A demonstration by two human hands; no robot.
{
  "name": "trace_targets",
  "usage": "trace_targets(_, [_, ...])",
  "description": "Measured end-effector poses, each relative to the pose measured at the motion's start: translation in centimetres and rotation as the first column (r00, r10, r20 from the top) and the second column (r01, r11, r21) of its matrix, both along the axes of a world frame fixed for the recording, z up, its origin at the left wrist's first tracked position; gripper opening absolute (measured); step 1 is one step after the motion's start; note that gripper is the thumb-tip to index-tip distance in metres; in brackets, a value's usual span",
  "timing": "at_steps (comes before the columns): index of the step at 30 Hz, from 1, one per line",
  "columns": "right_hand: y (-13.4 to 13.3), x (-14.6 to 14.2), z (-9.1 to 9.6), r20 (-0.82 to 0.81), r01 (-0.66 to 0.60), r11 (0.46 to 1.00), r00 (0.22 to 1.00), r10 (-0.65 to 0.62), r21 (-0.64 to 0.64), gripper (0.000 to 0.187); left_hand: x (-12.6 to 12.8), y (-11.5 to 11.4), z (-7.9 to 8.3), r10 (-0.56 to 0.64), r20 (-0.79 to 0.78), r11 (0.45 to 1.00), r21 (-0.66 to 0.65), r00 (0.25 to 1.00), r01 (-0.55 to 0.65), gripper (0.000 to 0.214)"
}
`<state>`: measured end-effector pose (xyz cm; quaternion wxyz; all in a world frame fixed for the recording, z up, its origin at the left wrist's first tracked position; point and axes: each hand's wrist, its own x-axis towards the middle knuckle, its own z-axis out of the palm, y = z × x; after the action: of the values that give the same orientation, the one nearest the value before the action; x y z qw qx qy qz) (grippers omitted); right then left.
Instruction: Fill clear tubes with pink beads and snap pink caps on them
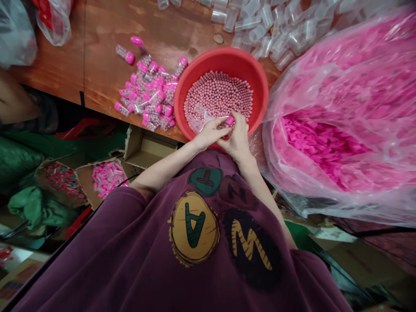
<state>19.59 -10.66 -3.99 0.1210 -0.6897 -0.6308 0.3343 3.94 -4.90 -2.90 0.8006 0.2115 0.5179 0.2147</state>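
Observation:
Over the near rim of a red bowl (222, 54), my two hands meet around a small clear tube with a pink cap (229, 120). My left hand (209, 132) pinches the tube from the left. The fingers of my right hand (238, 138) are closed around it from the right, by the cap. Fingers cover most of the tube's body. Small pink beads (217, 93) fill the bottom of the bowl. A few clear empty tubes (199, 117) lie on the beads beside my left hand.
Left of the bowl is a pile of pink-capped tubes with beads (152, 95). Clear empty tubes (260, 21) lie at the back. A big plastic bag of pink caps (325, 147) stands at right. Below left are open cartons (108, 175); another person's arm (14, 99) shows at left.

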Motion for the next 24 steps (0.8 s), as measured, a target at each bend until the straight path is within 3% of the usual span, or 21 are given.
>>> trace_targets(2, [-0.1,0.4,-0.1,-0.028,-0.012,1.000,1.000,0.012,0.014,0.094,-0.5,0.2,0.4,-0.006,0.112,0.996,-0.092,0.994,0.016,0.010])
trace_targets(6, [-0.1,0.8,0.0,-0.008,-0.029,0.999,1.000,0.029,0.015,0.097,-0.9,0.4,1.0,0.033,0.142,0.989,-0.148,0.989,-0.011,0.018])
trace_targets(16, [-0.5,-0.4,1.0,0.155,-0.028,0.999,0.988,0.022,0.040,0.077,0.5,-1.3,1.2,0.104,0.001,0.994,-0.029,0.995,-0.104,0.013])
trace_targets(20, [0.1,-0.3,1.6,0.183,-0.068,0.998,0.981,0.066,0.007,0.062,0.4,-1.3,1.4,0.058,-0.035,0.998,0.036,0.998,-0.057,0.021])
trace_targets(24, [0.7,-0.4,2.6,0.186,-0.082,0.994,0.978,0.094,-0.073,0.055,0.1,-1.1,1.2,0.009,-0.039,0.998,0.064,0.999,-0.006,0.014])
